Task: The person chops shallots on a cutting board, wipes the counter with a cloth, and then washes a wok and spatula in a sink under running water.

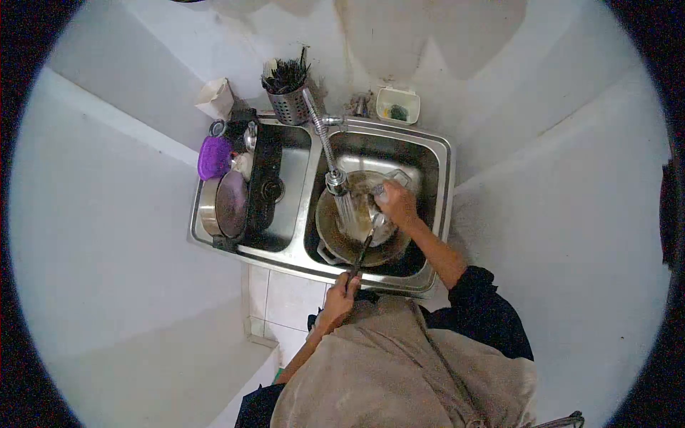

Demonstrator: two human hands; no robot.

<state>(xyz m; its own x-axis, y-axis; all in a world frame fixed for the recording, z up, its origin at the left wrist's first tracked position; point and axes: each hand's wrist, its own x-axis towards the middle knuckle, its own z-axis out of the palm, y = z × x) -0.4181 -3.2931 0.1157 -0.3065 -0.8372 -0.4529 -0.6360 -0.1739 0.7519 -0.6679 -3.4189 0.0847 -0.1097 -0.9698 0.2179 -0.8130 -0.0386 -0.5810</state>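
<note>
A large two-handled pot [328,239] sits in the right sink basin, with water running into it from the spring faucet [335,182]. Low over the pot's near rim, my left hand [338,301] is closed around the dark handle of a utensil [364,250]. The utensil's shiny metal head lies inside the pot's outline. My right hand [397,204] is over the pot's right side, fingers curled close above that metal head. A small greyish bit shows at its fingertips, and I cannot tell what it is.
The steel double sink [296,253] stands in a white-walled corner. A black rack [258,171] at the left basin holds a pan [232,203] and a purple container [214,158]. Behind are a cutlery holder [291,107] and a white tub [409,100].
</note>
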